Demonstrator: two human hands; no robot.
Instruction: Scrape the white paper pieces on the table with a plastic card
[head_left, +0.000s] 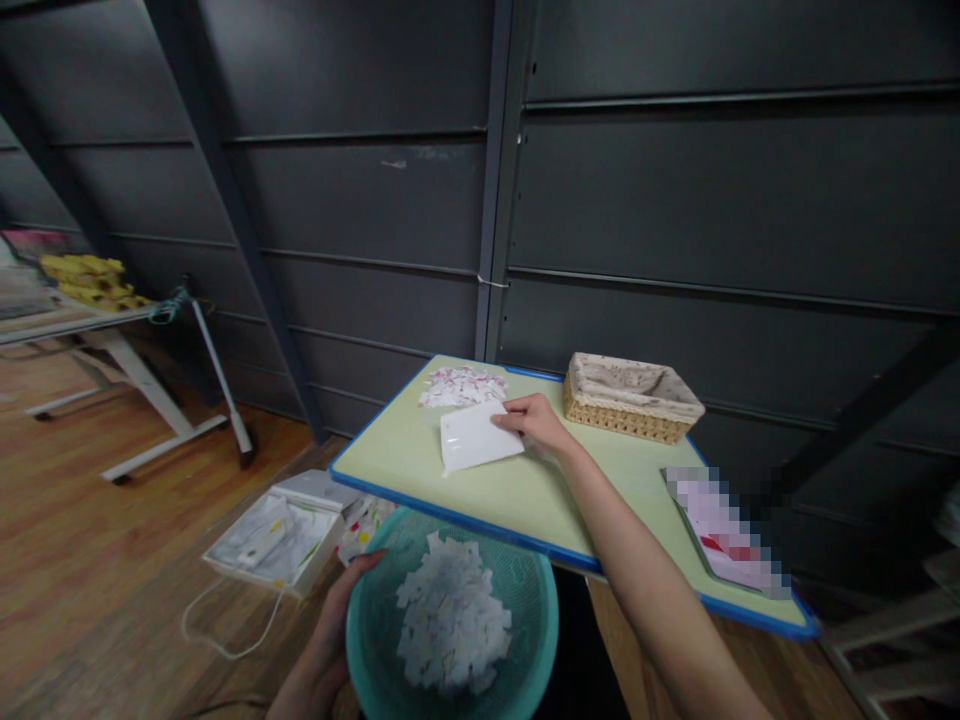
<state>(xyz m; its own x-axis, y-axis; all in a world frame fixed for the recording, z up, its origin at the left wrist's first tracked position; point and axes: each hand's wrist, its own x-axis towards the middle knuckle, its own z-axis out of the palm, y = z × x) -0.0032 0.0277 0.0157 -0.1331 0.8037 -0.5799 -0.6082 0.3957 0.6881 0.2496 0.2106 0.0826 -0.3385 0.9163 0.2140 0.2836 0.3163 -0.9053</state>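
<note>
My right hand (pixel 531 422) pinches the right edge of a flat white card-like sheet (pixel 476 438) over the yellow-green tabletop (pixel 397 450). Just behind the sheet lies a spread of small white paper pieces (pixel 461 385) with reddish marks. Below the table's near edge, my left hand (pixel 352 595) grips the left rim of a teal mesh basket (pixel 545 620). A heap of torn white paper scraps (pixel 454 615) fills the middle of the basket. The left fingers are partly hidden behind the rim.
A lined wicker basket (pixel 626 410) stands at the table's back right, with a partly blurred tablet-like object (pixel 724 535) nearer the right edge. On the floor at left is an open white box (pixel 277 540) with a cord. A dark panel wall (pixel 375 200) rises behind.
</note>
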